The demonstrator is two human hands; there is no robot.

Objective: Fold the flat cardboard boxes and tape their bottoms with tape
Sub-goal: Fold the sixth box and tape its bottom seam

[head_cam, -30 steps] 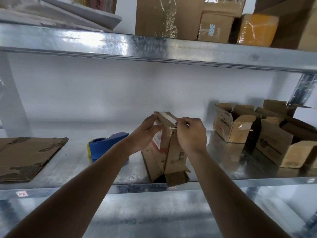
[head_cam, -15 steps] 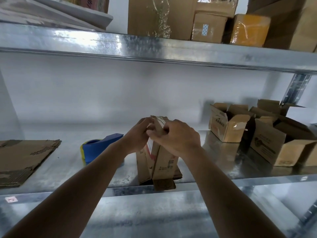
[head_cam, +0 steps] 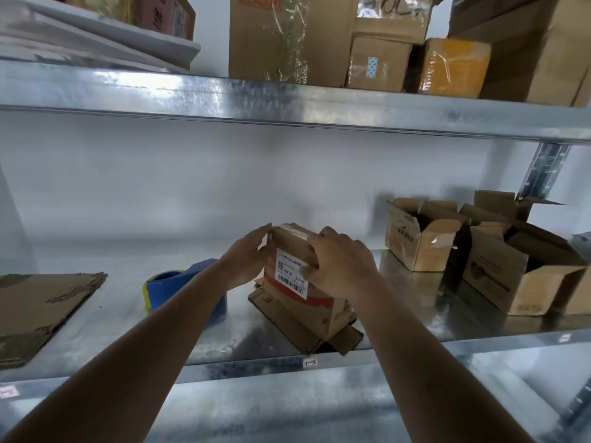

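A small cardboard box with a white barcode label stands on the metal shelf, its lower flaps splayed out on the shelf. My left hand lies against the box's left side with straight fingers. My right hand lies over the box's top right, its fingers curled over the closed top flaps and its thumb on the label. A blue tape dispenser sits just left of the box, partly behind my left forearm. A stack of flat cardboard boxes lies at the far left.
Folded open boxes stand at the right of the shelf. An upper shelf above carries several taped parcels. A metal upright rises at the back right. A lower shelf lies under my arms.
The box was narrow and half folded; now it is squared up and turned, its label facing me. Both hands moved from pinching its top flaps to holding its sides and top.
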